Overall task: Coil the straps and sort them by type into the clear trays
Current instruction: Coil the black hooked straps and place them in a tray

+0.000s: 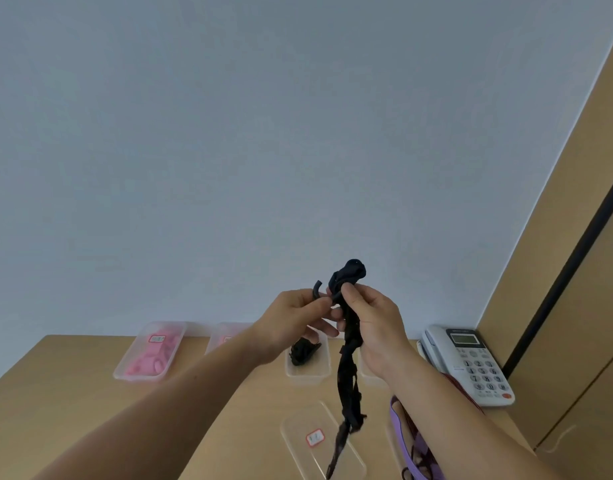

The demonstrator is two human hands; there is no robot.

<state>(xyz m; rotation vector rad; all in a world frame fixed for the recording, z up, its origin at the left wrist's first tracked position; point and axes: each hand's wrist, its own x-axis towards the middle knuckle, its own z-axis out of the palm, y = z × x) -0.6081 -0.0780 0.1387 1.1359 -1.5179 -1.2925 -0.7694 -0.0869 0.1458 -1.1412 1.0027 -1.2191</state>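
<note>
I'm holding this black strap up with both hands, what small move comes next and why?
Probably wind the hanging tail onto the bundle: the black strap is bunched only above your right hand, its tail dangles loose, and your left hand pinches a short end.

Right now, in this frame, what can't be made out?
Head view only.
Red-bordered label on the near clear tray: too small to read.
Second tray from the left: contents hidden by the left forearm.
Rightmost back-row tray: mostly hidden by the right wrist.
Purple straps: covered by the right forearm, cut by the bottom edge.
Black strap: lower end reaches the bottom edge.
</note>
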